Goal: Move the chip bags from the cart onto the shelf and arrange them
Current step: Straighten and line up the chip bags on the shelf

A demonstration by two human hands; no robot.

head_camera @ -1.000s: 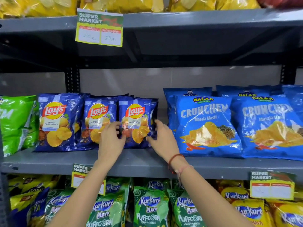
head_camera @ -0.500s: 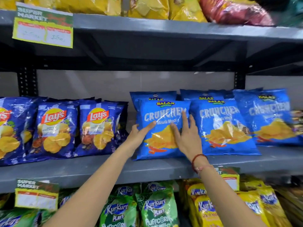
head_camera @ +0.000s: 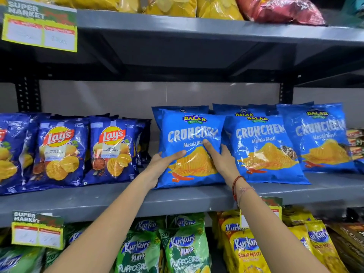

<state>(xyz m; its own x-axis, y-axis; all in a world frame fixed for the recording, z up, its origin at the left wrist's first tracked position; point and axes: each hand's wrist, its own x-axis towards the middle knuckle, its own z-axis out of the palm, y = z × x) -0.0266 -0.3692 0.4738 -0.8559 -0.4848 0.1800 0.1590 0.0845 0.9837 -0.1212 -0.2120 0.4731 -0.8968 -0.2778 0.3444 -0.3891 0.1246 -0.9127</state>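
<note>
While the grey metal shelf (head_camera: pixel 98 201) fills most of the view, with a second grey shelf board (head_camera: pixel 197 24) above it and a pale wall (head_camera: pixel 118 95) behind, the leftmost Crunchex bag (head_camera: pixel 189 148) stands near the middle shelf's centre and serves here as the landmark. It sits upright, long axis vertical, printed front facing outward, its base on the shelf board. Right of it stand two more front-row Crunchex bags (head_camera: pixel 264 150), the nearer one touching it, making three light-blue fronts in the row; tops of further bags show behind them. Left of the landmark, across a narrow gap, stand dark-blue Lay's bags (head_camera: pixel 114 152): two whole fronts and a third cut off at the frame edge. Below the landmark, the lower tier holds green Kurkure bags (head_camera: pixel 185 247) and, to their right, yellow Kurkure bags (head_camera: pixel 246 251). Above it lie yellow bags (head_camera: pixel 169 4) and one red bag (head_camera: pixel 279 10). Two price tags show whole: one upper left (head_camera: pixel 39 30), one lower left (head_camera: pixel 37 229).

Both hands are open, fingers spread flat on the landmark bag's front: the left hand (head_camera: pixel 165 160) curling round its left edge, the right hand (head_camera: pixel 222 160) pressing its right side. A red thread bracelet (head_camera: pixel 236 184) circles the right wrist.
</note>
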